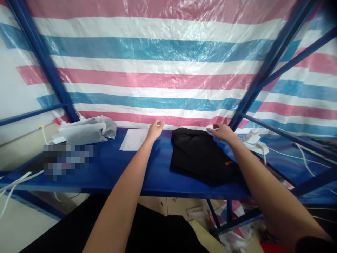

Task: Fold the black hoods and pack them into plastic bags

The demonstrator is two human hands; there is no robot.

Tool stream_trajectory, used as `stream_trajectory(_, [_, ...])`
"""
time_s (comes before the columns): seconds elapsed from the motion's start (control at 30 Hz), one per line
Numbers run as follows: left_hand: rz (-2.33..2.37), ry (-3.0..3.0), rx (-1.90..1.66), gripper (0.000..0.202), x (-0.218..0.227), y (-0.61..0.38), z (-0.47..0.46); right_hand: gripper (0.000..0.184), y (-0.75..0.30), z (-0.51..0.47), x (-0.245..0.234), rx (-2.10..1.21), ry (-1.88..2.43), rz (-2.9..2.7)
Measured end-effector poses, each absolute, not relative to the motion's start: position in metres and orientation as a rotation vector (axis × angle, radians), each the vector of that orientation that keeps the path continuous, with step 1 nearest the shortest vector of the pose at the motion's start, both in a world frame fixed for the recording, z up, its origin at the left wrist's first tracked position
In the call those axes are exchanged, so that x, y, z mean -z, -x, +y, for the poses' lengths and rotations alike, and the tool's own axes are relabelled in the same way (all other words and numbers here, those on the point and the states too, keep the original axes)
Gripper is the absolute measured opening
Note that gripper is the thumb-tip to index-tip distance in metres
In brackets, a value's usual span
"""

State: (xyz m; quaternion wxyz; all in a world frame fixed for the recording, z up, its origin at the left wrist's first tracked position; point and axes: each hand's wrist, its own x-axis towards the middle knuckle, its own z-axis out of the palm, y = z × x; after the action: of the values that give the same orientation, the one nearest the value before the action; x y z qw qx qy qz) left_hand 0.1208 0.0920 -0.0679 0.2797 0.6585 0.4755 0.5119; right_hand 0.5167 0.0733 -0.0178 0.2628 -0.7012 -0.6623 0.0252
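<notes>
A pair of black folded shorts (200, 154), or a similar black garment, lies on the blue desk (158, 175), with a small orange label near its right lower side. My right hand (222, 132) is at the garment's upper right edge, thumb and fingers apart; whether it touches the cloth I cannot tell. To the left of the garment, my left hand (155, 130) hovers over the back of the desk. Its fingers are loosely curled with a gap to the thumb, and nothing shows in it. White paper sheets (134, 138) lie just left of that hand, partly behind my forearm.
At the left sit a translucent plastic bag (86, 130), white cables (15, 184) and a blurred-out patch. Blue metal posts (47, 63) frame the desk before a striped plastic sheet (158, 49). On the right are a white charger (252, 136) and more cables.
</notes>
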Motion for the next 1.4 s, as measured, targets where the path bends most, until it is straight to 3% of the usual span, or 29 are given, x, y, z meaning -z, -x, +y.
stream_trajectory(0.17, [1.514, -2.076, -1.397, 0.031, 0.070, -0.060, 0.066, 0.054, -0.480, 0.082, -0.004, -0.152, 1.670, -2.158])
stream_trajectory(0.33, [2.063, -2.211, -1.131, 0.048, 0.069, 0.001, 0.045, 0.050, -0.392, 0.084, -0.015, -0.562, 1.148, -2.555])
stream_trajectory(0.47, [2.255, -2.097, -0.805, 0.059, 0.085, 0.029, 0.040, 0.042, -0.305, 0.078, 0.025, -0.540, 0.766, -2.558])
stream_trajectory(0.6, [2.127, -2.075, -0.502, 0.067, 0.098, 0.029, 0.040, 0.050, -0.245, 0.068, 0.076, -0.380, 0.807, -2.513])
stream_trajectory(0.77, [2.098, -2.050, -0.441, 0.073, 0.102, 0.017, 0.039, 0.057, -0.234, 0.068, 0.111, -0.165, 0.726, -2.507])
stream_trajectory(0.97, [2.160, -2.009, -0.484, 0.078, 0.107, 0.000, 0.035, 0.064, -0.238, 0.071, 0.118, -0.232, 0.591, -2.503])
stream_trajectory(1.2, [2.192, -2.014, -0.609, 0.070, 0.106, -0.014, 0.030, 0.069, -0.236, 0.069, 0.117, -0.286, 0.632, -2.449])
stream_trajectory(1.4, [2.258, -2.047, -0.536, 0.068, 0.102, -0.017, 0.024, 0.059, -0.236, 0.068, 0.116, -0.200, 0.676, -2.481])
